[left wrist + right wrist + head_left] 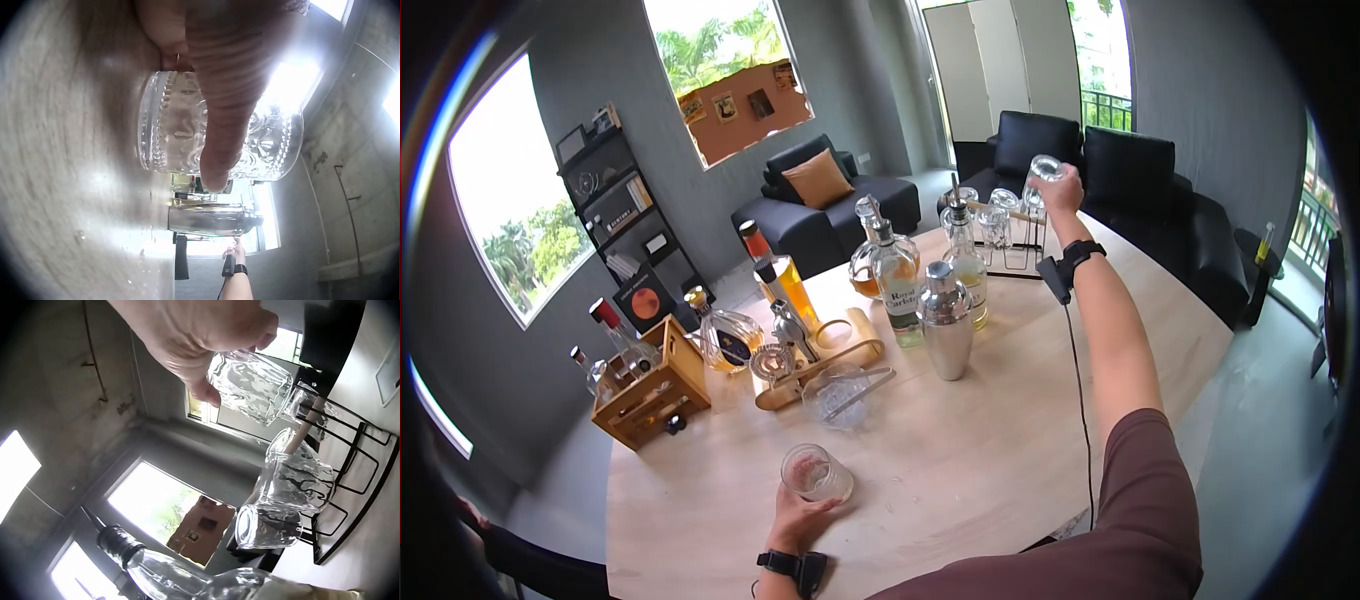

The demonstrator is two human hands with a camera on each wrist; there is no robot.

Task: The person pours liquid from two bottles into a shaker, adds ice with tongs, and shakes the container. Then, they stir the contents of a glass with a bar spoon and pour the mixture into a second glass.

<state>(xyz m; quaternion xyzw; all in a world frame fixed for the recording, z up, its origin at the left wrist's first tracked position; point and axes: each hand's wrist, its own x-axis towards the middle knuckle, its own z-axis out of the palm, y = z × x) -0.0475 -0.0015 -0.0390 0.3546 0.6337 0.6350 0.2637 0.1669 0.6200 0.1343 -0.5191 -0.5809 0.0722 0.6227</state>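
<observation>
Low at the near side of the table, my left hand [798,515] grips a clear tumbler [818,472] that stands upright. Its embossed, beaded wall [178,128] shows in the left wrist view, with the thumb laid across it. Stretched far forward, my right hand [1062,192] holds a second clear glass [1046,168] by its base end, bottom up. In the right wrist view that patterned glass [253,387] is between thumb and fingers, close by a black wire rack [350,469]. Several upturned glasses [297,484] hang on the rack.
A steel shaker [948,335] and pour-spout bottles [897,285] stand mid-table. Left of them are a glass ice bowl [835,400] with tongs [870,387], a wooden bar-tool stand [825,375], and a wooden crate [655,395] with bottles. A cable [1082,400] trails from my right wrist.
</observation>
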